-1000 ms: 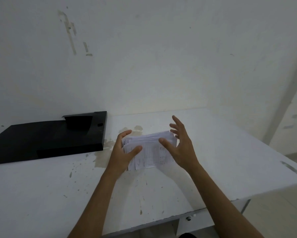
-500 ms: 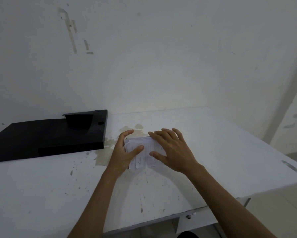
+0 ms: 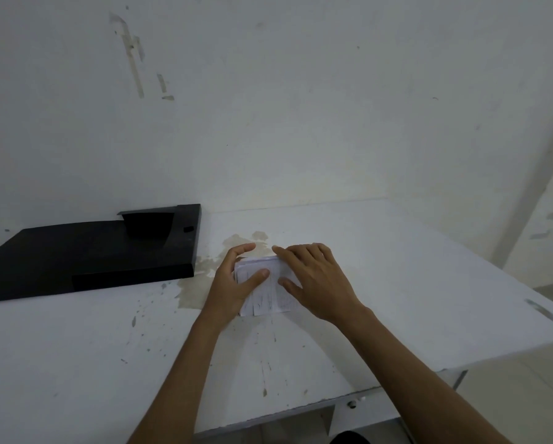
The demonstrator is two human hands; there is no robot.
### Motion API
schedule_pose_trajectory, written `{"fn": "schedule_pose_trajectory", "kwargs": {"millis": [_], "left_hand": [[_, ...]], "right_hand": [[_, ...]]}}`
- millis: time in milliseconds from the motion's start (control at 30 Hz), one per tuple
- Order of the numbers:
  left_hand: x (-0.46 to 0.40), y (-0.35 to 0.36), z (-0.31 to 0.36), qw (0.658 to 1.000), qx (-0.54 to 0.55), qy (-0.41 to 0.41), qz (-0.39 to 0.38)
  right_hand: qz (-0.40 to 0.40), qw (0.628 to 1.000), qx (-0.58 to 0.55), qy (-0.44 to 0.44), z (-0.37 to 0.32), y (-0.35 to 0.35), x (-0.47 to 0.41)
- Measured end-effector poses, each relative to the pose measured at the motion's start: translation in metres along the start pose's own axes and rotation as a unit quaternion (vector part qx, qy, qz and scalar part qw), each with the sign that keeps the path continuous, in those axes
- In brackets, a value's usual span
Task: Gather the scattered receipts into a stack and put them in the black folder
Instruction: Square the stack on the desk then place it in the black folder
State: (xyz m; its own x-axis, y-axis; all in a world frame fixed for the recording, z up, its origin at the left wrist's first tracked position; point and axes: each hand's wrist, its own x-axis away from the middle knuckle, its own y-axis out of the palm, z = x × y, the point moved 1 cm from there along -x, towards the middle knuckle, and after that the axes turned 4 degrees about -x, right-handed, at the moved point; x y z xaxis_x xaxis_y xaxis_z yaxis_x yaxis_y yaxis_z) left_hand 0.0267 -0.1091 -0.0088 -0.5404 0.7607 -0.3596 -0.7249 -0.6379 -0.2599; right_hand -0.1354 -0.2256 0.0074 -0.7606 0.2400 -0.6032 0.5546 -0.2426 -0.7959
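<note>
A small stack of white receipts (image 3: 264,298) lies on the white table (image 3: 412,283), near its middle. My left hand (image 3: 228,286) grips the stack's left side, thumb lying across the top sheet and index finger curled round the far corner. With straight fingers, my right hand (image 3: 316,280) lies flat on the right half of the stack and covers it. The black folder (image 3: 86,254) lies open and flat on the table to the left, a hand's width from the receipts, with a raised pocket at its far right corner.
A plain wall rises right behind the table. Brownish stains (image 3: 236,243) and dark specks mark the tabletop around the receipts. The table's right edge slants past my right forearm, and its front edge runs below my arms.
My right hand came down from beside the stack and now lies flat on top of it. The receipts look squarer and more compact. My left hand has stayed in place.
</note>
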Motion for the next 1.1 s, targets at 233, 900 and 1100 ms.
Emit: {"fn": "schedule_pose_trajectory", "kwargs": {"millis": [233, 900, 1100], "left_hand": [[-0.005, 0.001, 0.016, 0.999, -0.028, 0.020, 0.039], [0.007, 0.027, 0.010, 0.999, 0.003, -0.037, 0.004], [0.002, 0.024, 0.023, 0.998, 0.033, -0.044, -0.006]], "right_hand": [[-0.031, 0.998, -0.045, 0.021, 0.000, -0.019, -0.022], [0.012, 0.767, -0.573, 0.288, -0.006, 0.015, 0.003], [0.172, 0.963, -0.170, 0.121, -0.016, -0.046, -0.027]]}}
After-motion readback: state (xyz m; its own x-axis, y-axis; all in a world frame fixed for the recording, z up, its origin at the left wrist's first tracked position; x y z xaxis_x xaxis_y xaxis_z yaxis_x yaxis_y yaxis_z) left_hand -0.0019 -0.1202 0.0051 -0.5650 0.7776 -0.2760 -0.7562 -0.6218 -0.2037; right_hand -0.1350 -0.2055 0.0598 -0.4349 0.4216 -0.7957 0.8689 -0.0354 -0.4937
